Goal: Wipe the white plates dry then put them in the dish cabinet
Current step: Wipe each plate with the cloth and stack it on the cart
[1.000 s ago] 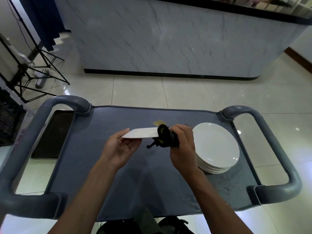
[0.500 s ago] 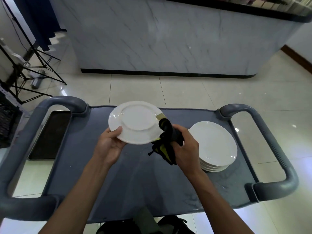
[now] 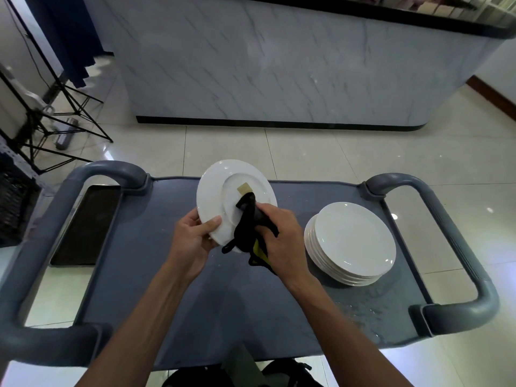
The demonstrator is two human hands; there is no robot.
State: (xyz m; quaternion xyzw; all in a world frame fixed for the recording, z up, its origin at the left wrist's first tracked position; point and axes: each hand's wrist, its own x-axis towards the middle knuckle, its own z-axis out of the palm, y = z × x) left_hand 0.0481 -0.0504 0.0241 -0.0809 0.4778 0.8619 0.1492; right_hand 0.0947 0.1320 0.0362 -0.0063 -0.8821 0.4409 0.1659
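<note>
The right hand is bunched tight around a black cloth, pressing it to the underside of a white plate. The left hand pinches that plate's lower rim, tilting it up above the grey cart. Wet china in so slight a pinch could slip under a firm rub and drop. The stack of plates waits just beside, water pooled near it.

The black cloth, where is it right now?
In the head view the black cloth is bunched in the right hand, pressed against the underside of the tilted white plate held by the left hand, left of the plate stack.
</note>
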